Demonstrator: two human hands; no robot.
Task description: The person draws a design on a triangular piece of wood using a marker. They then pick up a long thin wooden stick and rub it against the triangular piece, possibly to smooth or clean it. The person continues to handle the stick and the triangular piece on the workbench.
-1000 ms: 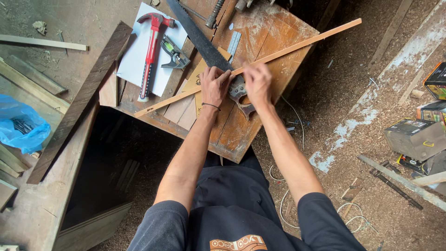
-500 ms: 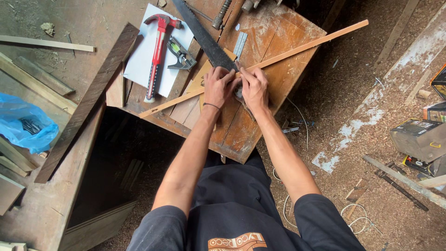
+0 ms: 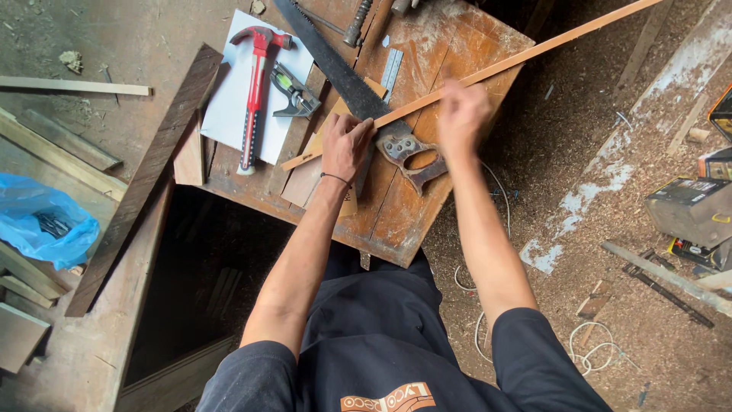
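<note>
A long thin wooden strip (image 3: 534, 52) lies diagonally across a worn wooden workbench (image 3: 396, 221). My left hand (image 3: 345, 145) presses down on the strip near its lower end. My right hand (image 3: 460, 114), blurred, hovers at the strip further right; whether it grips the strip is unclear. Under the strip lies a hand saw (image 3: 347, 80) whose wooden handle (image 3: 412, 159) sits between my hands.
A red hammer (image 3: 254, 91) and a small square tool (image 3: 293, 91) rest on a white sheet (image 3: 229, 114) at the bench's left. A dark plank (image 3: 145, 183) leans beside it. A blue bag (image 3: 46, 225) lies left. Boxes (image 3: 690, 206) and sawdust are at right.
My right hand has left the saw handle area and moved up and right along the strip. The left hand stays pressing on the strip.
</note>
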